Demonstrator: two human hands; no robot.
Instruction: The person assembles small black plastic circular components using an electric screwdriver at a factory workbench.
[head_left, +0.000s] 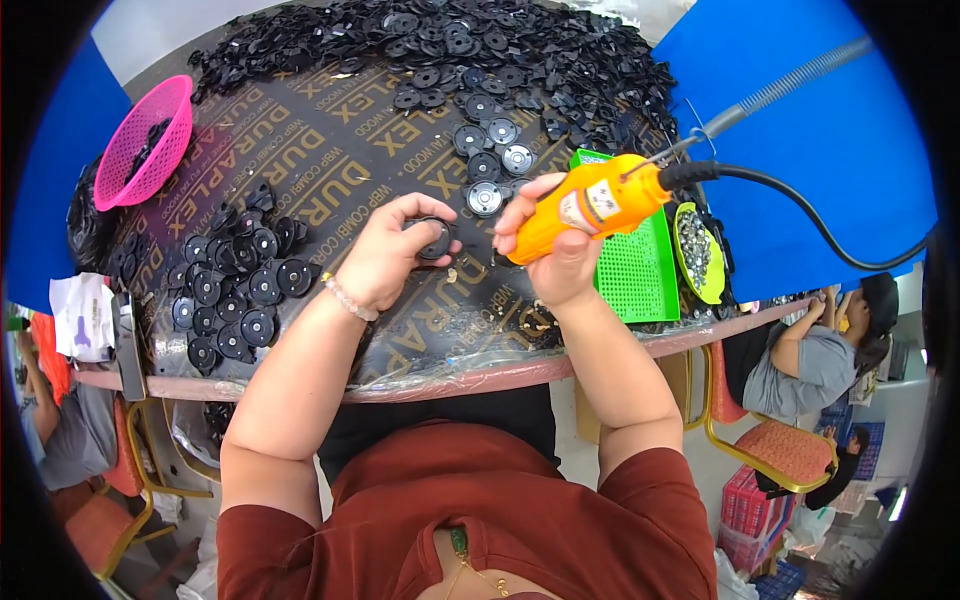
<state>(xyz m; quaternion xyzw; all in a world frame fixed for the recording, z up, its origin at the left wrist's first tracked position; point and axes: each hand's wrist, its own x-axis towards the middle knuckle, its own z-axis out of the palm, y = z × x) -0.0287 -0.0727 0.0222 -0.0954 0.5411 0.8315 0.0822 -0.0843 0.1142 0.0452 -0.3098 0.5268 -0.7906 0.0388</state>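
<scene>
My left hand (378, 258) pinches a round black plastic disc (430, 239) between thumb and fingers, above the dark printed board of the table. Wrapped around an orange electric screwdriver (590, 208) is my right hand (558, 268). The screwdriver lies tilted, its tip end toward the disc but apart from it. A black cable (800, 185) and a coiled spring (790, 82) join its upper end. Beyond the hands lie discs with silvery centres (485, 198). Left of my left hand is a heap of similar black discs (240, 280).
A large pile of black parts (450, 40) covers the table's far side. At far left stands a pink basket (150, 145). On the right are a green tray (640, 270) and a yellow-green dish of small metal pieces (698, 252). Other people (815, 360) sit at both sides.
</scene>
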